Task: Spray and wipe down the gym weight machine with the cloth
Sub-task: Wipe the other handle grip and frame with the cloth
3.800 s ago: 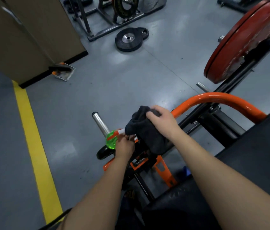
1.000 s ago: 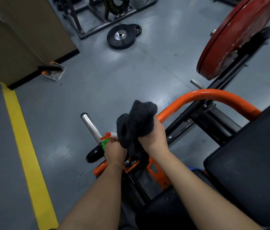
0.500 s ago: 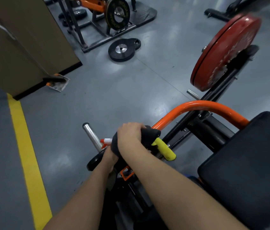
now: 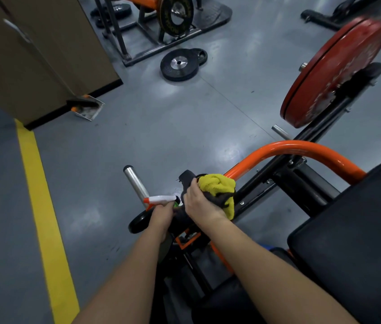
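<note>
Your right hand (image 4: 200,204) has its grip curled round the cloth (image 4: 217,187), a bunched rag that is yellow on one face and dark on the other. It presses the cloth against the black handle (image 4: 186,178) at the left end of the orange bar (image 4: 290,147) on the weight machine (image 4: 287,176).

Your left hand (image 4: 161,216) sits just left of that same end. Its grip is wrapped round the spray bottle (image 4: 161,198), whose white-and-orange nozzle points away from the bar, to the left. Only a sliver of the green bottle body shows, so you cannot tell whether a finger lies on the trigger. The two hands are almost touching.

A chrome peg (image 4: 135,183) sticks up just left of the bar's end, behind the nozzle. Beyond the bar's right half a red weight plate (image 4: 334,73) hangs tilted on its arm. The black seat pad (image 4: 348,230) lies under the bar's right end, nearer you. Well left of the bar a yellow line (image 4: 44,206) runs along the floor, and far beyond the bar two black plates (image 4: 180,64) lie flat.
</note>
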Tool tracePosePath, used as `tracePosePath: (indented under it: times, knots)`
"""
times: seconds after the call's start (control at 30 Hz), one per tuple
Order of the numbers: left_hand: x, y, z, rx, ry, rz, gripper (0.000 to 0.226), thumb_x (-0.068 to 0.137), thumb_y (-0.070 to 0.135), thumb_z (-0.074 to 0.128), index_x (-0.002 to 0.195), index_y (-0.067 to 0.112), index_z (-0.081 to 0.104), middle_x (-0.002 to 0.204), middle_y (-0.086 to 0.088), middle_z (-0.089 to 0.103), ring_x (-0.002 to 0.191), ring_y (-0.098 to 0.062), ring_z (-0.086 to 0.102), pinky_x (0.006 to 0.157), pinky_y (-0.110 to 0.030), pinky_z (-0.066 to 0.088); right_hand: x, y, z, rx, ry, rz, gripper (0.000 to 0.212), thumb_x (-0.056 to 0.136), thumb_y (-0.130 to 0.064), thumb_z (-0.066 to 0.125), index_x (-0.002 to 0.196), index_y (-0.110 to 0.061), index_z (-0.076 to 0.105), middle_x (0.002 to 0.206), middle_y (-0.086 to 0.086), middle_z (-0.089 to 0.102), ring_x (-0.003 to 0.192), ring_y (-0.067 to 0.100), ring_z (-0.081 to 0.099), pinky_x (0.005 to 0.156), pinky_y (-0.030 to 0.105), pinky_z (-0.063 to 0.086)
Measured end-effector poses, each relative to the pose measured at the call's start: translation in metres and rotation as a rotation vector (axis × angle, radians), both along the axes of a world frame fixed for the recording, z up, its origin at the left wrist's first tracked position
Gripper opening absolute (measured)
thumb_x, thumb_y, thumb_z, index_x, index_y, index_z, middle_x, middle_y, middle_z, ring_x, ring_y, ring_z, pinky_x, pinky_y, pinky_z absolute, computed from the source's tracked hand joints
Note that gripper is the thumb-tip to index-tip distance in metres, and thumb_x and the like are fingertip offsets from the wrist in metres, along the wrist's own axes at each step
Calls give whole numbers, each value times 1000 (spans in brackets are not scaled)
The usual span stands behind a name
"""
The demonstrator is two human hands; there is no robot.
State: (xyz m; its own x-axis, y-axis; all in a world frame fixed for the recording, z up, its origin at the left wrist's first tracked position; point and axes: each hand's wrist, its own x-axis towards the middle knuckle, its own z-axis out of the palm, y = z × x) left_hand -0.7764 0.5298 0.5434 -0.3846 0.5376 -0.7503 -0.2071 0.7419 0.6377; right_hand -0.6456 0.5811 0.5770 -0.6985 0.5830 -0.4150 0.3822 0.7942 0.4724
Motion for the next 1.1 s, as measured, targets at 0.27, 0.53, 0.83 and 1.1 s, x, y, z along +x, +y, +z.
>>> tracePosePath:
  times: [0.27, 0.53, 0.83, 1.1]
  knots:
    - [11, 3, 4, -99, 343, -493, 41, 108, 28, 40, 139, 7, 56, 141, -21, 58, 129, -34, 55, 108, -40, 43, 47, -34, 19, -70, 541, 45, 115, 84, -65, 63, 157, 4, 7, 168, 24, -14, 156, 39, -12, 125, 46, -14]
    - [18, 1, -1, -133, 500, -580, 50, 109, 40, 32, 135, 6, 59, 136, -16, 61, 127, -35, 56, 105, -38, 44, 42, -33, 34, -212, 1568, -774, 111, 67, -54, 89, 153, -11, 33, 157, 16, 35, 150, 32, 30, 126, 37, 19]
    - [14, 3, -15, -170, 600, -486, 44, 103, 44, 43, 83, 10, 64, 90, -11, 66, 84, -31, 63, 79, -35, 46, 52, 25, 0, -1086, 1608, -868, 37, 75, -1, 88, 91, -25, 64, 101, 10, 77, 102, 26, 73, 87, 37, 58]
    - [22, 7, -15, -222, 641, -253, 39, 99, 41, 50, 94, 6, 67, 103, -16, 71, 101, -39, 66, 85, -38, 49, 55, 25, -16, -1078, 1534, -939, 42, 72, -17, 90, 100, -36, 65, 104, -2, 76, 100, 19, 71, 93, 37, 56]
